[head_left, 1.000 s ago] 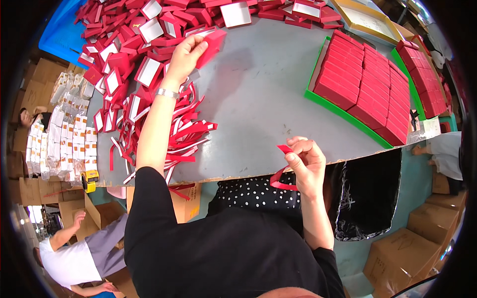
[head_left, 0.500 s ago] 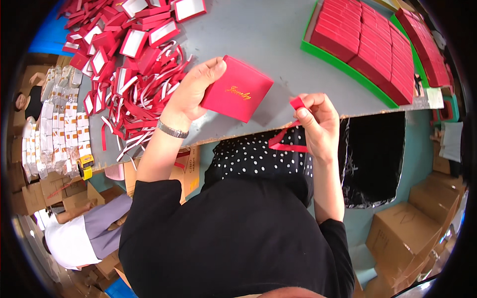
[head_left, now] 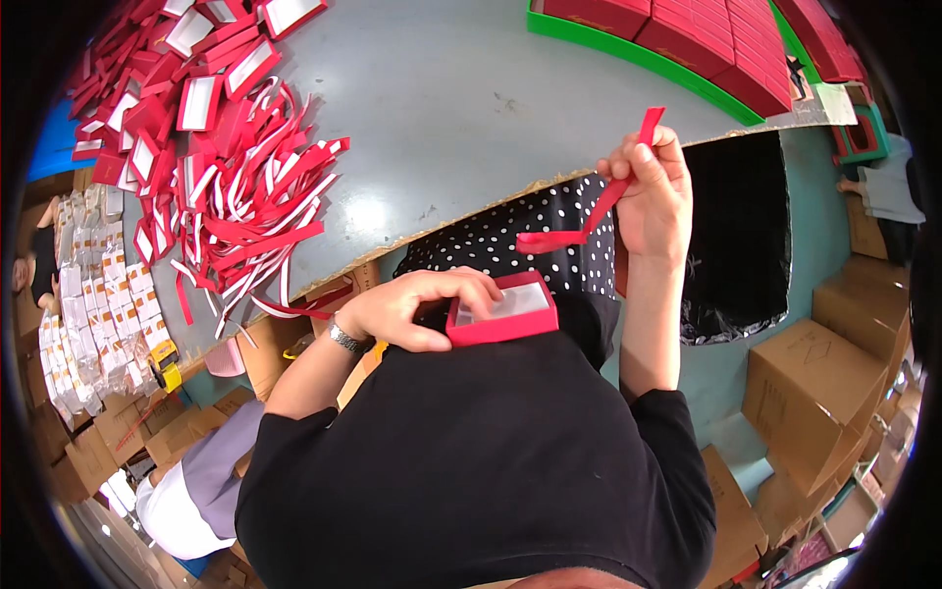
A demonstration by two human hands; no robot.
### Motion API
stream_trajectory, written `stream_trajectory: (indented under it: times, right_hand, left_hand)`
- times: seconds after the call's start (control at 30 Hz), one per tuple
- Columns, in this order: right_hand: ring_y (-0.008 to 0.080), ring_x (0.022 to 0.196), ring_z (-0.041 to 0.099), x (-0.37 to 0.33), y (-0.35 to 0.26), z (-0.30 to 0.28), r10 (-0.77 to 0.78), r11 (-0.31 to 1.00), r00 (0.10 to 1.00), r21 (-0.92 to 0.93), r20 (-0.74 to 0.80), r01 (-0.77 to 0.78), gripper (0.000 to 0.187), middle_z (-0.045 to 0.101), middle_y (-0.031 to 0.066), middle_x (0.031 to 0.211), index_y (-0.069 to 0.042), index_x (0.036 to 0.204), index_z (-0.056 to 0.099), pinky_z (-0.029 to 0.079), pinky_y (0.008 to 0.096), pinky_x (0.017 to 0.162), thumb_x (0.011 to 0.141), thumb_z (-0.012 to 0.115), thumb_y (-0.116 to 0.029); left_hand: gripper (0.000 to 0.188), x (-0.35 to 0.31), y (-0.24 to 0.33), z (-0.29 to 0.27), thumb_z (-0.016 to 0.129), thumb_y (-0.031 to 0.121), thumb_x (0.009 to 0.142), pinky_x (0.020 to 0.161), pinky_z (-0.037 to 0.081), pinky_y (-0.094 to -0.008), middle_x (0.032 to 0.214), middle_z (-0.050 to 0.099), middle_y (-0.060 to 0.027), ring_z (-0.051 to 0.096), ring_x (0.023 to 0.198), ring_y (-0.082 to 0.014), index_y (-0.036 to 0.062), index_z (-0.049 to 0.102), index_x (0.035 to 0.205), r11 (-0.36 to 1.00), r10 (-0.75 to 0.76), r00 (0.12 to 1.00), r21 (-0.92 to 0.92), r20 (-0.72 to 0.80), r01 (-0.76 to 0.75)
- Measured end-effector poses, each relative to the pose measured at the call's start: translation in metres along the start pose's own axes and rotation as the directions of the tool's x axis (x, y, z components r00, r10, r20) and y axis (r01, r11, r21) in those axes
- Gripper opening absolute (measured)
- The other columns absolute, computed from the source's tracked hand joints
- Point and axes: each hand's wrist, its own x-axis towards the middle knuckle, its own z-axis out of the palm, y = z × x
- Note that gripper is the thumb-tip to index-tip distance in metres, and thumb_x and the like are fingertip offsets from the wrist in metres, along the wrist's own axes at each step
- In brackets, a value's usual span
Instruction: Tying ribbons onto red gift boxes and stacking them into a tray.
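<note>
Close against my body, my left hand (head_left: pixel 407 306) grips a small red box part (head_left: pixel 515 329) with its white hollow inside facing up. The fingers reach over the rim into it, and the thumb presses on the outer side. Off to the right, my right hand (head_left: pixel 653 196) is raised and pinches a red ribbon (head_left: pixel 603 208). One short end sticks up above the fingers, while the longer end hangs and bends left over the dotted black cloth on my lap. Ribbon and box part are apart.
On the grey table (head_left: pixel 432 108), a heap of red and white ribbons (head_left: pixel 260 211) lies at left, beside piled red box parts (head_left: pixel 147 108). A green tray (head_left: pixel 628 61) of red boxes stands far right. A black-lined bin (head_left: pixel 736 236) and cartons (head_left: pixel 805 393) are at right.
My left hand has brought the box part down from above the table to my body and turned its white inside up. My right hand has risen slightly with the ribbon.
</note>
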Motion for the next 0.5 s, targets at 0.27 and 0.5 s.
stream_trajectory:
  times: [0.27, 0.5]
  right_hand:
    - [0.0092, 0.068, 0.05, -0.012, -0.019, -0.008, 0.12, 0.977, 0.988, -0.189, 0.097, -0.1, 0.004, 0.055, 0.0014, 0.074, -0.006, 0.085, 0.055, 0.044, 0.0263, 0.067, 0.087, 0.057, -0.008]
    - [0.0024, 0.054, 0.042, -0.016, -0.051, 0.029, 0.634, 0.599, 0.752, -0.729, 0.18, -0.331, 0.019, 0.048, -0.0029, 0.062, -0.004, 0.071, 0.052, 0.032, 0.0191, 0.048, 0.079, 0.066, -0.013]
  left_hand:
    - [0.017, 0.012, 0.0, 0.012, 0.062, 0.017, 0.087, 0.068, 0.042, -0.0222, 0.082, 0.056, 0.0017, 0.05, 0.075, -0.0048, 0.001, 0.057, 0.09, 0.994, -0.081, 0.861, 0.02, -0.503, 0.105]
    - [0.019, 0.058, 0.037, 0.007, 0.066, 0.018, 0.083, 0.06, 0.044, -0.0226, 0.072, 0.062, -0.0005, 0.053, 0.066, -0.0044, 0.0002, 0.061, 0.09, 0.892, -0.188, 0.909, 0.322, -0.373, 0.316]
